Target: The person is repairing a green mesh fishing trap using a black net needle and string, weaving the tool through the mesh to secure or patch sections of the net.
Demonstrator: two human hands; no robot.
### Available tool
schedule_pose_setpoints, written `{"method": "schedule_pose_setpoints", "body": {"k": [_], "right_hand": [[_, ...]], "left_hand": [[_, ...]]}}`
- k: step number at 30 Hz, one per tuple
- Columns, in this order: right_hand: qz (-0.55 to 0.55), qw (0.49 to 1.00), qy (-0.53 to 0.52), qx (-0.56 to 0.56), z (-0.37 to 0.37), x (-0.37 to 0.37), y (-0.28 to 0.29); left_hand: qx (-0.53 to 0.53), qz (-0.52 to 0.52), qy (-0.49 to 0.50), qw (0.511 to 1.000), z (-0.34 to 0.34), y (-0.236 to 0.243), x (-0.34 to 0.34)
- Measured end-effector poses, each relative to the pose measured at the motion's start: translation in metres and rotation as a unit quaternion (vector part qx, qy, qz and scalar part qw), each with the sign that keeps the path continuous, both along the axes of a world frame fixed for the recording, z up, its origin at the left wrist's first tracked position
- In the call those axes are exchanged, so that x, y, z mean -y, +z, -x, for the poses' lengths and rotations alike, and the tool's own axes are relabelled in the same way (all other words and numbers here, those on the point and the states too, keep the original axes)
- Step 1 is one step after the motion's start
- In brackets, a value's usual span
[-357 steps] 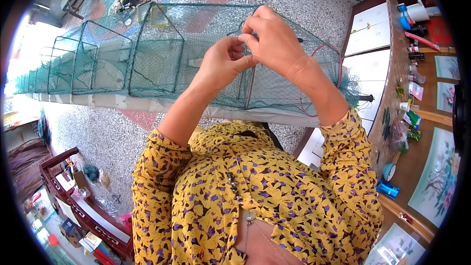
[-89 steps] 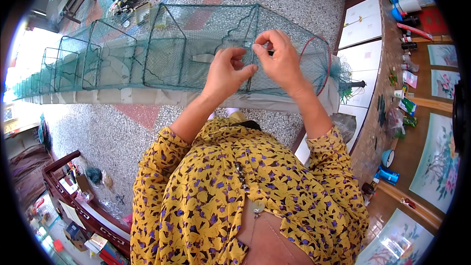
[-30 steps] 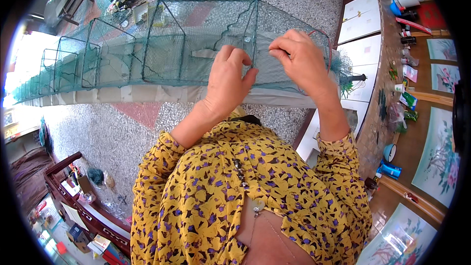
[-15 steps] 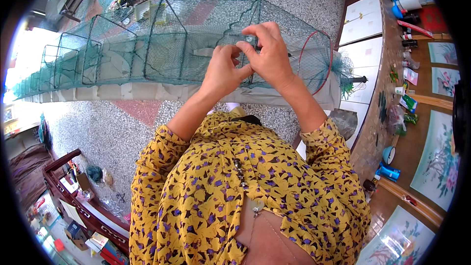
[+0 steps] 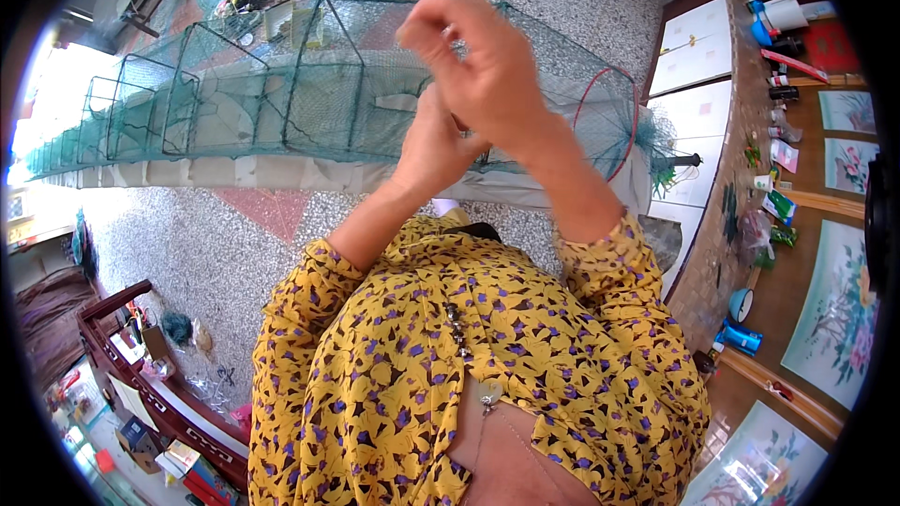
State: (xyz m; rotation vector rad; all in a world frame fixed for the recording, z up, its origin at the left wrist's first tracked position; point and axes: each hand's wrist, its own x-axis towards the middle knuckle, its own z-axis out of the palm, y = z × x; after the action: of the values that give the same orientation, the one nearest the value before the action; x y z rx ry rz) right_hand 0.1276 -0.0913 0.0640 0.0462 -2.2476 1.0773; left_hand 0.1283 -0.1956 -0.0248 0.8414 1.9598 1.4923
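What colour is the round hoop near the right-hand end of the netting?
The hoop is red; it shows best in the head view.

Green net [image 5: 323, 108], red hoop [image 5: 637, 120]; yellow shirt [image 5: 544, 347] patterned purple and black.

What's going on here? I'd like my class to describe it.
A person in a yellow patterned shirt has both bare hands over a long green net with dark frames, which lies on grey cloth. The right hand, slightly blurred, overlaps part of the left hand in the picture. Whether either holds anything thin cannot be made out. To their right, a red ring shows near the net's gathered end.
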Motion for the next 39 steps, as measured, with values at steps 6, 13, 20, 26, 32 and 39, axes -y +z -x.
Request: {"method": "schedule_pose_setpoints", "body": {"k": [6,13,20,26,32,39], "right_hand": [[0.141,0.98,0.014,-0.139,-0.038,-0.03,0.077],[0.353,0.907,0.141,-0.182,-0.104,-0.035,0.129],[0.242,0.951,0.099,-0.168,-0.104,-0.03,0.126],[0.174,0.977,-0.072,-0.099,-0.093,-0.032,0.109],[-0.054,0.977,-0.097,0.182,-0.097,-0.058,0.046],[-0.147,0.935,-0.106,0.306,-0.103,-0.06,-0.003]], "left_hand": [[0.046,0.081,0.034,0.995,-0.004,0.017,0.001],[0.042,0.077,0.022,0.996,-0.002,0.019,0.001],[-0.156,-0.032,-0.016,0.987,-0.002,0.027,-0.003],[-0.088,-0.101,-0.04,0.99,-0.003,0.027,0.005],[-0.056,-0.069,-0.055,0.995,-0.007,0.042,0.021],[-0.063,-0.026,-0.058,0.996,-0.008,0.033,0.028]]}}
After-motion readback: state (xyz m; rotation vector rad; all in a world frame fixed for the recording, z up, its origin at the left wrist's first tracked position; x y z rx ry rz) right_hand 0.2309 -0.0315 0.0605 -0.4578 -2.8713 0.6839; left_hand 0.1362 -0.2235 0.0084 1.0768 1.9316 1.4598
